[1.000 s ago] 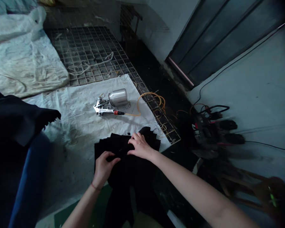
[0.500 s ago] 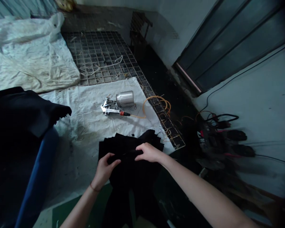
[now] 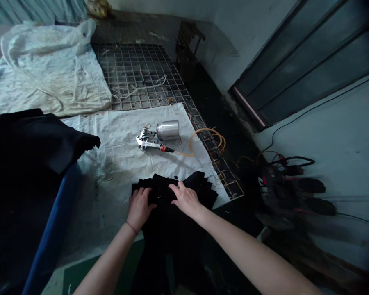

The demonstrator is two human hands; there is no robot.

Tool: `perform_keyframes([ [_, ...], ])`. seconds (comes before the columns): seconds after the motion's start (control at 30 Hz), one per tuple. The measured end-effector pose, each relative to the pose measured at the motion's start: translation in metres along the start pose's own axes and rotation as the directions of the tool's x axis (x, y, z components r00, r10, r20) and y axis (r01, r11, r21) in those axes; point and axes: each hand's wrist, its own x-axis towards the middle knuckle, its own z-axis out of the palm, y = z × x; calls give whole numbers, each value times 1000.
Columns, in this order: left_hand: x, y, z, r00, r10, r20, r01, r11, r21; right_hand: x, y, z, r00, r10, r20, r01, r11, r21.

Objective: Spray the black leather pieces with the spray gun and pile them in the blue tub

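Observation:
Layered black fabric pieces (image 3: 162, 188) with jagged, fanned edges lie at the near edge of the white cloth (image 3: 117, 143). My left hand (image 3: 139, 207) rests on the left part of the fabric, fingers apart. On its right part lies my right hand (image 3: 184, 198), thumb and fingers spread. Beyond both hands, a spray gun (image 3: 149, 143) with a silver cup (image 3: 168, 130) lies on its side on the cloth.
More black fabric (image 3: 33, 143) drapes over a blue roll (image 3: 57, 209) at left. An orange hose (image 3: 192, 143) loops over the wire mesh (image 3: 141, 69). Crumpled white sheeting (image 3: 55, 73) lies at far left. A dark machine (image 3: 295, 180) stands by the right wall.
Both hands have gone from pinched poses over the fabric to flatter, more spread ones on it. My left hand has turned palm down. The whole view has shifted slightly.

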Motion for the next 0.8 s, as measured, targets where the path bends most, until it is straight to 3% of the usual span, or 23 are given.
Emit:
perform_keyframes([
  [0.07,3,-1,-4,998,-10,65,8,999,34,3,-1,1,1000,17,-2,-17,999,-32],
  [0.17,0,0,-4,997,1,75,-5,999,53,9,-4,-2,997,32,-71,-38,996,-78],
  [0.33,-15,-2,5,1000,-5,8,6,979,-203,2,-2,-8,983,-64,-175,48,994,-95],
  [0.43,-14,-7,6,998,65,-24,-69,952,-299,-9,7,-8,979,-140,-146,136,990,-39],
  [0.53,-3,-7,4,992,117,-41,-124,949,-288,-14,17,-6,997,-71,-21,73,994,80],
  [0.63,9,-1,4,997,70,-28,-74,972,-221,-12,22,-5,997,22,76,-27,997,72],
  [0.8,16,7,2,999,-5,50,9,996,-89,-5,17,-8,988,156,11,-156,988,15],
])
